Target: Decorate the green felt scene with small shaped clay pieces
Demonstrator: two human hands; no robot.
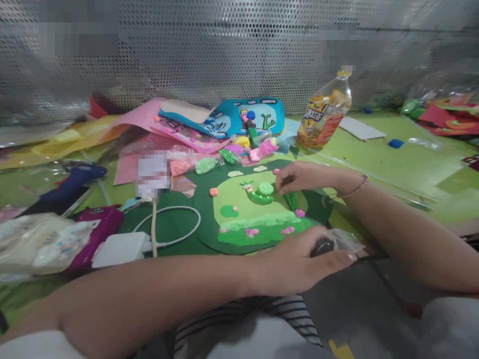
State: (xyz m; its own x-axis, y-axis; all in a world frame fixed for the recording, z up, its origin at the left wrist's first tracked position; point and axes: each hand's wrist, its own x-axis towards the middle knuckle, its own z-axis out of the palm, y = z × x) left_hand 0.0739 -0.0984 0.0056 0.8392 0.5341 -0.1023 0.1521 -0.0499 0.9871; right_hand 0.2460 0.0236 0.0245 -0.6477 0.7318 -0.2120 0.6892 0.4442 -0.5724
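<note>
A round dark green felt board (pixel 175 227) lies in front of me, with a light green patch, a green clay snail (pixel 263 192) and small pink clay flowers on it. My right hand (pixel 299 175) rests on the board just right of the snail, its fingers pinched together at the clay. My left hand (pixel 299 264) lies at the board's near edge, closed around a small clear plastic bag with a dark lump (pixel 329 244) in it.
Small bags of coloured clay (pixel 232 154) and sheets of pink, yellow and blue felt (pixel 209 122) lie behind the board. A plastic bottle (pixel 325 112) stands at the back right. A white charger with cable (pixel 121 248), a magenta case (pixel 98 227) and a blue glue gun (pixel 77 177) are on the left.
</note>
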